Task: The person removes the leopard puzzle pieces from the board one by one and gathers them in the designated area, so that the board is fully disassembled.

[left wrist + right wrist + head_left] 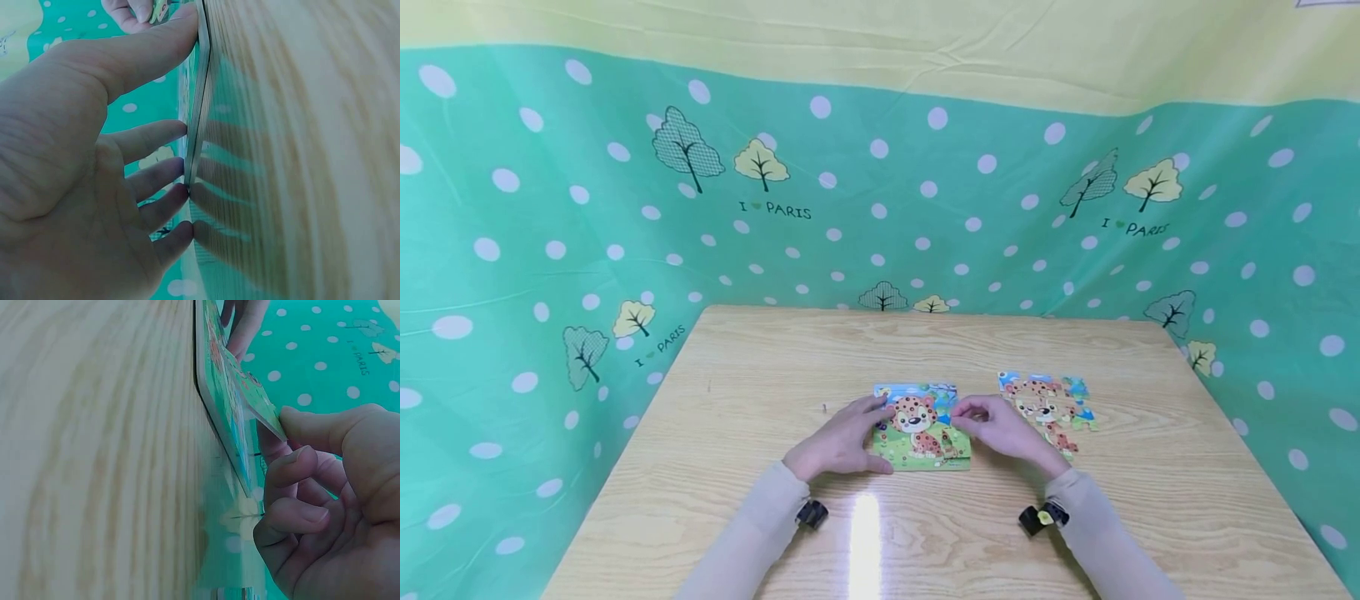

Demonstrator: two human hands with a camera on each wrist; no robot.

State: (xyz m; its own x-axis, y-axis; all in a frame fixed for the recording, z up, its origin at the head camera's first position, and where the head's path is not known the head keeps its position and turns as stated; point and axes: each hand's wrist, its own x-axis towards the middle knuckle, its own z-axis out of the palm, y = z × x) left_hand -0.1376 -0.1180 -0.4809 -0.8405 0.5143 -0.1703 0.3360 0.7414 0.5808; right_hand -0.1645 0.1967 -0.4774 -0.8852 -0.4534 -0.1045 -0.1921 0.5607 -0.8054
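A leopard-cub jigsaw puzzle [917, 461], green below and blue above, lies flat on the table. My left hand [844, 439] rests along its left side, fingers spread and fairly straight. In the left wrist view the thumb [156, 53] touches the board edge [201, 81]. My right hand [1000, 427], at the puzzle's right side, pinches a green-printed puzzle piece [265, 407] between thumb and index finger. That piece is tilted, its pinched edge raised off the board; its far end is partly hidden. The other right fingers curl in.
To the right, several joined puzzle pieces [1026, 392] form part of a similar leopard picture, partly behind my right hand and forearm. The wooden table [775, 358] meets a green dotted curtain [880, 179] at the back and sides. A tiny speck [824, 408] lies left of the puzzle.
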